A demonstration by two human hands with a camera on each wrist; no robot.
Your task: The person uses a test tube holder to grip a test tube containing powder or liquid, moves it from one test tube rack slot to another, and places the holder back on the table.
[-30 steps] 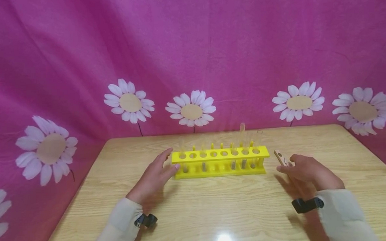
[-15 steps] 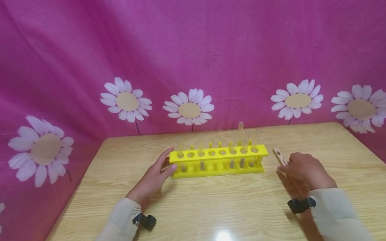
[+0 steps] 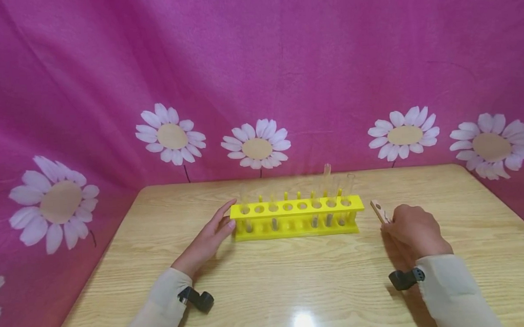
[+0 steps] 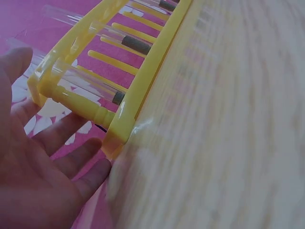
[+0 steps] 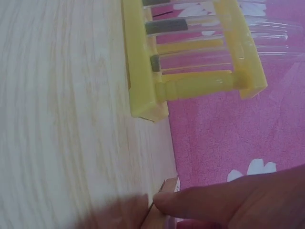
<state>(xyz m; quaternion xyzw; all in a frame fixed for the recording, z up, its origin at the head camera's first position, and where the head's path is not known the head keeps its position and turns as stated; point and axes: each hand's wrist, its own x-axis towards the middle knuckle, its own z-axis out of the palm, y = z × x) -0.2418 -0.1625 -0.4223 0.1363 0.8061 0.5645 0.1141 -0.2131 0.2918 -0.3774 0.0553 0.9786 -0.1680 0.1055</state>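
A yellow test tube rack (image 3: 296, 207) stands in the middle of the wooden table, with several clear glass test tubes (image 3: 327, 180) upright in it. Some tubes have dark grey material (image 4: 136, 45) at the bottom. At the rack's left end is my left hand (image 3: 207, 241), its relaxed fingers (image 4: 57, 136) touching the end near the base and post. To the right of the rack, my right hand (image 3: 416, 229) grips a wooden test tube holder (image 3: 379, 211), which lies low over the table. My thumb (image 5: 183, 200) presses on the wood; the hand hides most of the holder.
The pale wood-grain table (image 3: 267, 285) reaches back to a magenta cloth (image 3: 284, 60) printed with white daisies. Thin yellow pegs (image 3: 286, 196) rise behind the rack's top bar. Each wrist wears a small black camera (image 3: 405, 279).
The view shifts slightly. My left thumb has slid a little leftward off the rack's front. My right hand has turned knuckles-up and closed more over the wooden holder; the rack stays in place.
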